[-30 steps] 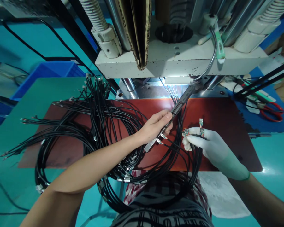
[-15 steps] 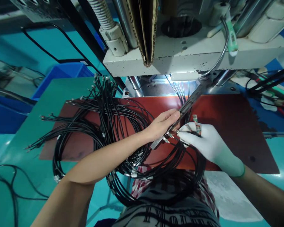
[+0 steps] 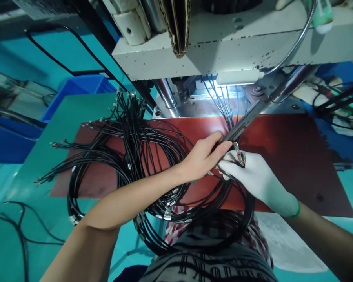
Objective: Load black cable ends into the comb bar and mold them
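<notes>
My bare left hand (image 3: 201, 156) is closed around a long narrow metal bar (image 3: 245, 118), which slants from the press toward me. Its lower part is mostly hidden by that hand. Just to the right, my right hand (image 3: 257, 174), in a white glove, pinches black cables near their ends. Small metal connectors with coloured wires (image 3: 239, 154) stick up between its fingers. A few more connector ends show between the two hands. Below them, a loop of black cables (image 3: 220, 192) hangs over the board's front edge toward my lap.
A big coil of black cables (image 3: 129, 147) lies left on the red-brown board (image 3: 294, 164). Behind stands a press with a pale plate (image 3: 211, 58), steel posts and a lit white lamp (image 3: 239, 77). Thin cables run into it. A blue bin (image 3: 86, 88) is at back left; tools lie at right.
My left hand has slid slightly right and up along the metal bar, covering its near end. My right hand has shifted slightly left, closer to it. The view has tilted, so the press appears higher.
</notes>
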The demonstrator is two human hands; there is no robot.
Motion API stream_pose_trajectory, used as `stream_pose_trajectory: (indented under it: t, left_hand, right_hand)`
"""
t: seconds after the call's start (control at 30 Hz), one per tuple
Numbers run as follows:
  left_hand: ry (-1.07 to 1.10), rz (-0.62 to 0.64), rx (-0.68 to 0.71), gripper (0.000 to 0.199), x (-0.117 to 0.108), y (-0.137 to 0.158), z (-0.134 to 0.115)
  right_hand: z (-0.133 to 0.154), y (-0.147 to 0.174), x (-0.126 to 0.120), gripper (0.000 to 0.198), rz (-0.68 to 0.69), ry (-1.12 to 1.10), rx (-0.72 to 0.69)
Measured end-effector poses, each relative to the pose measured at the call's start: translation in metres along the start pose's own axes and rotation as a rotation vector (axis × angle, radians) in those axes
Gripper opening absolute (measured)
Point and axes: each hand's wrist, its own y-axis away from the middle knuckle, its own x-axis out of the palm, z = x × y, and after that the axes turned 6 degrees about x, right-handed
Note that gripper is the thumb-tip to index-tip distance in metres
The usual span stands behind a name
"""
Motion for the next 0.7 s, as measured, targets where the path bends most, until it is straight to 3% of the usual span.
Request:
stream_pose_trajectory:
  t: [0.13,0.23,0.3,0.4,0.5,0.7]
  left_hand:
    - [0.233,0.023,-0.067,0.038,-0.003,-0.004,0.004]
    - [0.334,0.055,-0.112,0.041,-0.005,-0.005,0.008]
    - [0.385,0.077,-0.128,0.041,-0.006,-0.005,0.01]
    - [0.45,0.099,-0.145,0.041,-0.006,-0.005,0.01]
    - [0.463,0.116,-0.167,0.041,-0.006,-0.004,0.008]
    - [0.393,0.152,-0.115,0.039,-0.006,-0.004,0.004]
  right_hand:
    - [-0.007,0.007,-0.004,0.024,-0.095,0.028,-0.148]
    - [-0.012,0.012,-0.006,0.027,-0.225,0.19,-0.241]
    - [-0.012,0.014,-0.006,0.027,-0.313,0.244,-0.22]
    - [-0.009,0.012,-0.007,0.027,-0.415,0.16,-0.071]
    - [-0.004,0.007,-0.006,0.018,-0.329,0.027,0.013]
    - [0.004,-0.002,-0.003,0.02,-0.121,-0.075,-0.005]
